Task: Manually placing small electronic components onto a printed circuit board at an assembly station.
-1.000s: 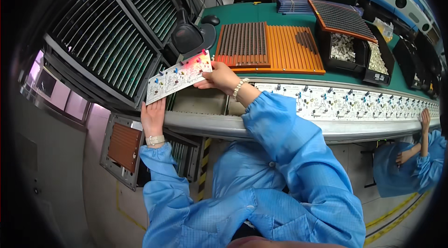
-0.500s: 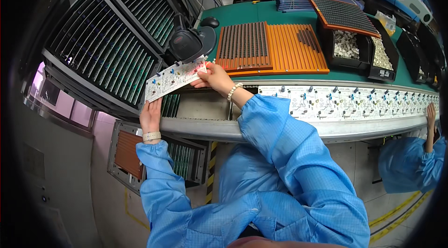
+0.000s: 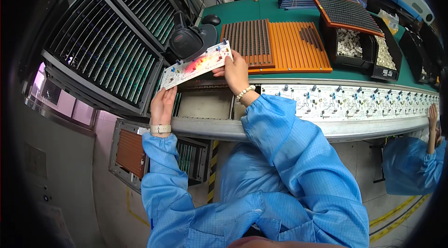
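A white circuit board with small parts on it is held up at a slant between my hands. My left hand grips its lower left end, fingers under the edge. My right hand pinches the upper right end, thumb on top. Just beyond the board stands a dark barcode scanner on a stand, and its red light falls on the board's middle. Below the board runs the conveyor rail. A row of similar white boards lies along it to my right.
Racks filled with boards rise at the left. Orange trays and a black bin of white parts sit on the green bench. A mouse lies behind the scanner. Another person's hand is at the far right.
Both my hands have carried the board to the right and slightly up. The scanner's red light has shifted from the board's right end to its middle.
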Demonstrator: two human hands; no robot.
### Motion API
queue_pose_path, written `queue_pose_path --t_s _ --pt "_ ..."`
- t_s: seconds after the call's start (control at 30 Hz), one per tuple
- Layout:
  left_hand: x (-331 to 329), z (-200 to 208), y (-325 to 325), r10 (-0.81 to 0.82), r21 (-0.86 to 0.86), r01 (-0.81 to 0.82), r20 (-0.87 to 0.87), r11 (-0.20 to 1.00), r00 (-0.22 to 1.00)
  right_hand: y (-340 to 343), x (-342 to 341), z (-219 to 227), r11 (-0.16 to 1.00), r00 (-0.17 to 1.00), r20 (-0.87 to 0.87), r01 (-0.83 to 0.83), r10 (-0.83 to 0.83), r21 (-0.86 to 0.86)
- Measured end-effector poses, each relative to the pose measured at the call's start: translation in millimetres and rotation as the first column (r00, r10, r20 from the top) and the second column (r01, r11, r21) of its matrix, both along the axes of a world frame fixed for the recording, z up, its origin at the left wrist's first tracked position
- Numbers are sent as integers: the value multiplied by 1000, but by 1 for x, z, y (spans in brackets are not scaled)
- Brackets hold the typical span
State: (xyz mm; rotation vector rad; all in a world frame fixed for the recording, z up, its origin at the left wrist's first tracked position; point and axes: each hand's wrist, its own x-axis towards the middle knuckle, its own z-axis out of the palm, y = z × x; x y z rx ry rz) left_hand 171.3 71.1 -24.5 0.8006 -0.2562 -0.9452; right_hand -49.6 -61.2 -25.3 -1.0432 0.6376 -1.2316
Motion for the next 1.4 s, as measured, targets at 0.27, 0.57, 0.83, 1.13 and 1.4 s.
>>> queue_pose_path --t_s 0.27,0.57,0.83,1.13,1.4 --pt "-4 3 -16 -67 -19 69 62 997 996 -8 -9 7 998 998 48 33 -35 48" --pt "-5 -1 -17 -65 -12 67 120 998 991 -4 -11 11 988 984 95 149 -153 53" --pt "-43 3 -25 -193 50 188 132 981 972 -21 -26 15 913 896 172 400 -409 82" --pt "-70 10 -46 -370 88 359 181 929 911 -42 -49 21 816 765 286 527 -577 236" --pt "-68 8 -53 -368 96 356 208 930 906 -56 -53 13 747 720 202 628 -664 219"
